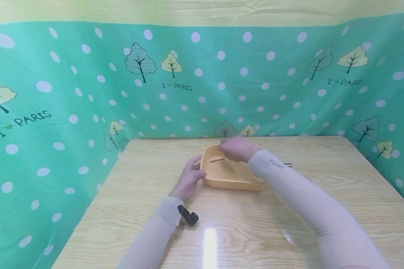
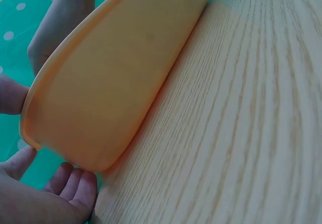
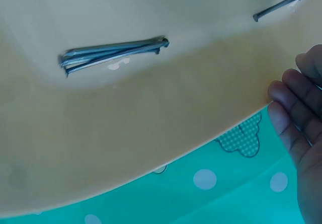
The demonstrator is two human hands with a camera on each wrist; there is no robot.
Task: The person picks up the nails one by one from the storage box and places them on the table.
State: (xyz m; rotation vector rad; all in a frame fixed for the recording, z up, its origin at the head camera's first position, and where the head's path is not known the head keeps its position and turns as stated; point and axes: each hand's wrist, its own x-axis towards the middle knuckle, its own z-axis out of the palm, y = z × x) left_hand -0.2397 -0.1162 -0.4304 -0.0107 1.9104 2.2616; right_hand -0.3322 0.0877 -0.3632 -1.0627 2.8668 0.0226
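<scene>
An orange plastic basin (image 1: 235, 185) stands on the wooden table. My left hand (image 1: 188, 177) holds its left corner, thumb at the front and fingers round the side; in the left wrist view the fingertips (image 2: 85, 186) touch the outer wall. Over the far rim is my right hand (image 1: 237, 148), its fingers (image 3: 292, 90) loosely bent, with nothing visible in them. Inside the basin one steel nail (image 3: 276, 8) lies alone near that hand. A bundle of several nails (image 3: 113, 55) lies apart from it; in the head view my right hand and forearm hide this bundle.
Two thin dark nail-like pieces (image 1: 287, 164) show right of the basin, partly behind my right sleeve. A black camera mount (image 1: 188, 216) is strapped to my left wrist. Green dotted cloth (image 1: 222, 99) hangs behind the table (image 1: 128, 224) and along both sides.
</scene>
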